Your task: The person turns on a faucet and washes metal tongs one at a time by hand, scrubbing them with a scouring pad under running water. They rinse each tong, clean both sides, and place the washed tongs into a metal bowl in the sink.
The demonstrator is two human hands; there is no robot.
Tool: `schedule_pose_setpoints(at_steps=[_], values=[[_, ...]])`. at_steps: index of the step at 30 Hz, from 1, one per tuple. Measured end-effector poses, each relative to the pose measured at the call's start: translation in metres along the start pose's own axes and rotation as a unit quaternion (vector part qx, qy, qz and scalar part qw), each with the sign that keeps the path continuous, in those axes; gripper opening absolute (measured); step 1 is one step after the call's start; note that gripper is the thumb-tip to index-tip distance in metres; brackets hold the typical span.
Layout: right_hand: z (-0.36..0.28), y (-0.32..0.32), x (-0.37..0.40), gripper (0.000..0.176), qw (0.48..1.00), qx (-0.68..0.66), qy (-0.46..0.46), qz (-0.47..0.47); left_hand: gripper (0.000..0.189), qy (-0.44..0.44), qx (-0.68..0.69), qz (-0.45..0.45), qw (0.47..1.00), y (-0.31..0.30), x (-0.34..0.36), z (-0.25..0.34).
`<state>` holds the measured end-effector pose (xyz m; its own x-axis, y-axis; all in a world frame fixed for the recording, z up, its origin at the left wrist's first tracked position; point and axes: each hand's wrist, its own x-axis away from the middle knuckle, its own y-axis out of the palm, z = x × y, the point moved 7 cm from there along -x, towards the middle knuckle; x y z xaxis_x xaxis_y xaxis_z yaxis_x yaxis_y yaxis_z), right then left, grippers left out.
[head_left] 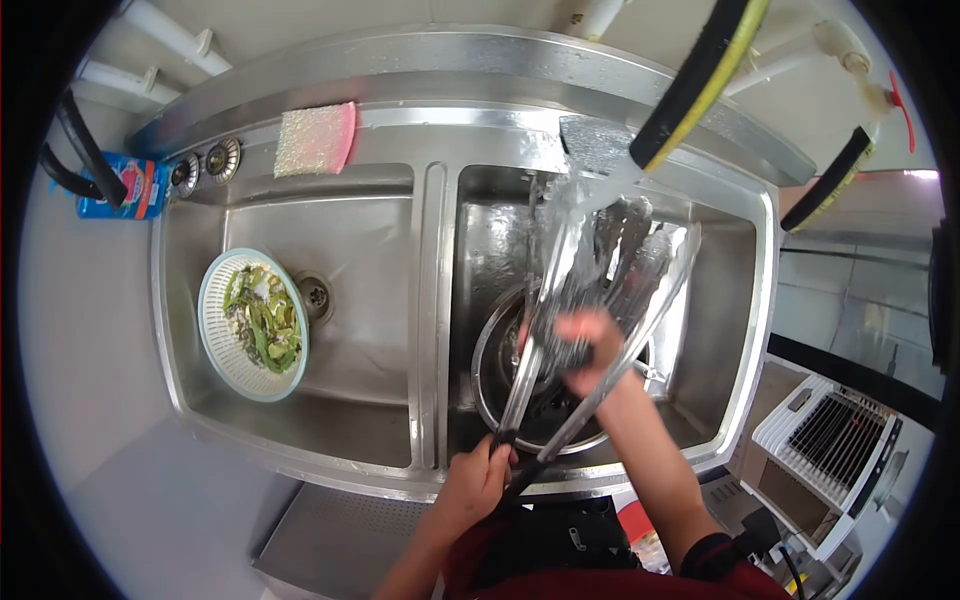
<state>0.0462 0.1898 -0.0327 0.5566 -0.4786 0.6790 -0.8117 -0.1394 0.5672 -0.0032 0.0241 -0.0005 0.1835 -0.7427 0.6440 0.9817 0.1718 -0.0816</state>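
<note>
My left hand (480,474) is closed around the dark handle ends of several long metal utensils (522,388), whose shafts fan out over the right sink basin (705,385). Farther up the shafts, my right hand (598,350) is curled and blurred by motion, with a dark, rough-looking patch at its fingers that I cannot make out. Water pours from a black hose with a yellow stripe (690,95) onto the far ends of the utensils, blurring their shapes. Below my right hand, a round metal bowl (483,385) sits in the basin, partly hidden.
In the left basin (365,390) stands a white strainer basket (222,345) holding green vegetable scraps, beside the drain (316,297). A pink-edged sponge (315,138), two drain strainers (222,160) and a blue packet (140,190) lie along the back rim. A white rack (830,450) stands at right.
</note>
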Motion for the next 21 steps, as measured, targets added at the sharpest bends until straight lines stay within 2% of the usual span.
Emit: schedule_pose_setpoints(at_steps=[1, 3, 4, 5, 6, 7, 9, 10, 11, 13, 14, 15, 17, 18, 19, 21], values=[[-0.019, 0.004, -0.012, 0.023, 0.999, -0.022, -0.013, -0.04, 0.02, 0.002, -0.004, -0.006, 1.0, 0.0, 0.009, -0.002], [-0.041, 0.005, -0.026, 0.016, 0.996, -0.071, -0.043, 0.018, 0.021, -0.016, -0.025, -0.016, 0.999, -0.002, 0.029, -0.004], [-0.037, 0.013, -0.025, 0.011, 0.996, -0.086, -0.038, 0.008, 0.022, -0.054, -0.024, -0.013, 0.998, -0.007, 0.036, -0.008], [-0.03, 0.022, -0.024, 0.007, 0.994, -0.101, -0.032, -0.004, 0.022, -0.055, -0.026, -0.014, 0.998, -0.012, 0.038, -0.008], [-0.015, 0.02, -0.013, 0.013, 0.994, -0.093, 0.002, 0.052, 0.023, -0.049, -0.04, -0.005, 0.998, -0.02, 0.039, -0.007], [0.014, 0.033, -0.005, 0.025, 0.992, -0.066, 0.061, -0.089, 0.024, -0.038, -0.056, 0.006, 0.998, -0.029, 0.035, -0.003], [0.043, 0.047, 0.019, 0.036, 0.997, -0.059, 0.057, 0.006, 0.024, -0.037, -0.073, 0.007, 0.997, -0.037, 0.024, 0.003], [0.033, 0.034, 0.017, 0.035, 0.992, 0.018, 0.091, 0.089, 0.024, -0.037, -0.058, -0.003, 0.998, -0.037, 0.021, 0.004], [0.023, 0.03, -0.007, 0.031, 0.995, 0.046, 0.079, -0.044, 0.024, -0.036, -0.044, -0.013, 0.998, -0.038, 0.02, 0.005], [-0.03, 0.04, -0.022, 0.027, 0.999, -0.028, 0.036, -0.026, 0.024, -0.022, -0.052, -0.008, 0.998, -0.039, 0.023, 0.005], [-0.036, 0.042, -0.031, 0.026, 0.997, -0.038, 0.006, -0.073, 0.024, -0.011, -0.057, -0.005, 0.998, -0.038, 0.028, 0.005], [-0.026, 0.038, -0.027, 0.028, 0.999, -0.034, 0.009, -0.014, 0.024, 0.001, -0.062, -0.001, 0.998, -0.038, 0.031, 0.007], [0.021, 0.026, -0.013, 0.039, 0.998, -0.011, 0.068, -0.007, 0.025, -0.013, -0.048, -0.008, 0.999, -0.042, 0.028, 0.004], [0.029, 0.041, 0.019, 0.059, 0.992, -0.033, 0.094, 0.083, 0.026, -0.011, -0.029, 0.008, 1.0, -0.045, 0.023, 0.006], [0.036, 0.048, 0.026, 0.076, 0.992, 0.004, 0.118, 0.048, 0.026, -0.012, -0.008, 0.022, 1.0, -0.048, 0.02, 0.008], [0.008, 0.042, 0.022, 0.079, 0.977, 0.201, -0.071, -0.009, 0.026, -0.019, -0.004, 0.008, 1.0, -0.046, 0.019, 0.011]])
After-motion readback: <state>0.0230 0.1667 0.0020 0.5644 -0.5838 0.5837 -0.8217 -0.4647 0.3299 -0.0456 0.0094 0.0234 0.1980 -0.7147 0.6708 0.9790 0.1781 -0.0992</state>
